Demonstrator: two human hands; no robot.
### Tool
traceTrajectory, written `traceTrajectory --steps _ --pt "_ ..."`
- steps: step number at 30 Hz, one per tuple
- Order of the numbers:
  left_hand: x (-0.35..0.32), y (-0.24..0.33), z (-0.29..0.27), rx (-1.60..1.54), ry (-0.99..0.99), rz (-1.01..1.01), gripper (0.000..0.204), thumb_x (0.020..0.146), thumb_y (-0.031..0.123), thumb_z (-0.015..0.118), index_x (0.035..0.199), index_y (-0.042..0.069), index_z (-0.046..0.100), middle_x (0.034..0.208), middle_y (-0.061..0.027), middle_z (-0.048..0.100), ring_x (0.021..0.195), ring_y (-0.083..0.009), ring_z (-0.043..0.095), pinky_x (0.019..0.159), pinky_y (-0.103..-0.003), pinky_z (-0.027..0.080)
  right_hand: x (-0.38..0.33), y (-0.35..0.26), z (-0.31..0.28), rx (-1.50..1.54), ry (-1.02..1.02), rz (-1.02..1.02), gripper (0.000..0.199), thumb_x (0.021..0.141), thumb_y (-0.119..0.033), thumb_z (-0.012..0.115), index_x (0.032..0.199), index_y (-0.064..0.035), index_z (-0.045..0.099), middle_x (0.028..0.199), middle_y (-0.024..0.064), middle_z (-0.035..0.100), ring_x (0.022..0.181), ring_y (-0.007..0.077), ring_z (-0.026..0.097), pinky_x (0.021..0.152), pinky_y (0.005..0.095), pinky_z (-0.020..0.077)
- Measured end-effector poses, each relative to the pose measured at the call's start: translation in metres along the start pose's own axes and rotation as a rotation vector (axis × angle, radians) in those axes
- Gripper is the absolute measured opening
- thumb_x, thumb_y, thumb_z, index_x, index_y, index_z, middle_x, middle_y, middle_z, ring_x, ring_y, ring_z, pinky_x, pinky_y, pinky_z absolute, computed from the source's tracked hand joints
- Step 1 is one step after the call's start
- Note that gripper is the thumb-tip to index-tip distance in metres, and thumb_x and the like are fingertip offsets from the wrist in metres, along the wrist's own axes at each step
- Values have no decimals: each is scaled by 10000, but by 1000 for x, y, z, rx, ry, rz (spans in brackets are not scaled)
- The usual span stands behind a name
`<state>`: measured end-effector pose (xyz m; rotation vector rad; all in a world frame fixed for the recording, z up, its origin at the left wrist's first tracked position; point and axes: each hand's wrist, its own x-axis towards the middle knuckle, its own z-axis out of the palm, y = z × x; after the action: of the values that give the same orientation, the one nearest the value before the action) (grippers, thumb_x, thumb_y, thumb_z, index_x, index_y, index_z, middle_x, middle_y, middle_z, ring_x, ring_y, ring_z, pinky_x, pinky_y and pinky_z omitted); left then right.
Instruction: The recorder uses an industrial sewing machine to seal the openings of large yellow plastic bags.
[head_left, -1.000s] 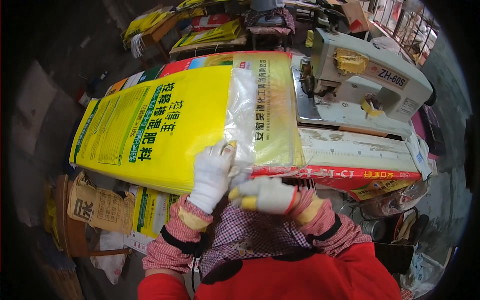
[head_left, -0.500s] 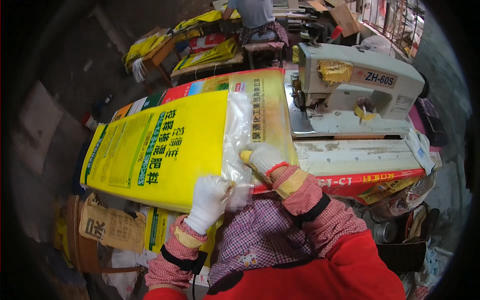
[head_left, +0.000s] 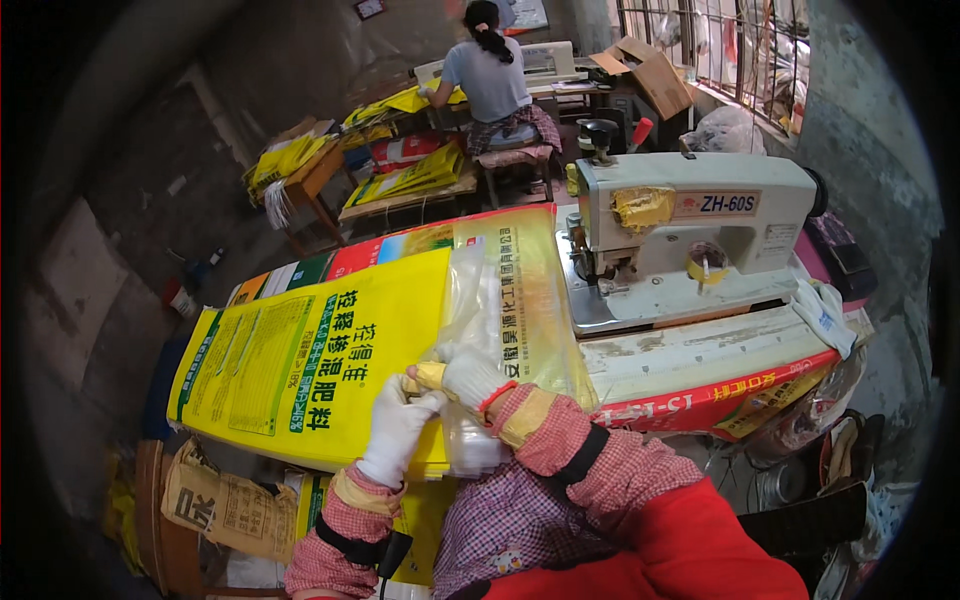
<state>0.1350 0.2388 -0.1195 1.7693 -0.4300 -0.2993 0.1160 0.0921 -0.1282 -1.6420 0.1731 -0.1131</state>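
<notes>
While both white-gloved hands, left hand (head_left: 398, 428) and right hand (head_left: 468, 377), pinch the clear plastic liner (head_left: 470, 300) at the yellow woven sack (head_left: 300, 370)'s mouth, the slippery film may well slide from their grip or bunch unevenly.

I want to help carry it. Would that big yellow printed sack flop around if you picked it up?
Probably floppy: the flat yellow woven sack lies thin and empty-looking, so likely light. Its clear plastic liner bunches at the mouth where both white-gloved hands, left and right, pinch it; it may feel slippery.

White sewing machine (head_left: 690, 235), seated person (head_left: 492, 75), cardboard box (head_left: 652, 75), brown sack (head_left: 225, 500)
</notes>
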Motion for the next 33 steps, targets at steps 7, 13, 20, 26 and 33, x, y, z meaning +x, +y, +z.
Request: traceTrajectory --steps 7,13,20,26,33 --pt "0 23 -36 -105 16 109 173 857 146 661 817 40 530 694 -24 566 599 -98 529 571 -238 452 -11 1 -24 -311 65 -105 395 798 -412 652 998 -73 675 911 168 678 825 295 647 739 388 499" --pt "-1 76 -101 -332 304 417 160 889 121 624 824 55 495 746 -45 562 605 -115 523 575 -239 435 -25 2 -47 -852 98 162 358 806 -331 636 1016 -42 666 1035 201 654 965 342 636 841 422 505" --pt "-11 64 -74 -153 34 232 140 877 63 611 855 30 476 735 -43 545 601 -119 521 577 -246 443 -35 -46 9 -840 104 -618 292 783 -243 620 970 -19 622 924 212 623 874 351 609 791 431 487" --pt "-11 72 -91 -62 212 353 106 911 79 581 867 55 487 716 -9 533 591 -80 499 560 -213 410 -24 -4 33 44 -1031 -224 269 886 -222 563 1060 -21 606 926 127 656 823 266 646 718 383 531" --pt "-49 112 -157 -394 286 759 85 922 54 566 908 89 489 708 8 509 581 -90 501 551 -253 447 92 39 -9 1102 77 255 352 932 -381 511 1163 -116 534 1041 98 614 896 299 622 782 470 506"
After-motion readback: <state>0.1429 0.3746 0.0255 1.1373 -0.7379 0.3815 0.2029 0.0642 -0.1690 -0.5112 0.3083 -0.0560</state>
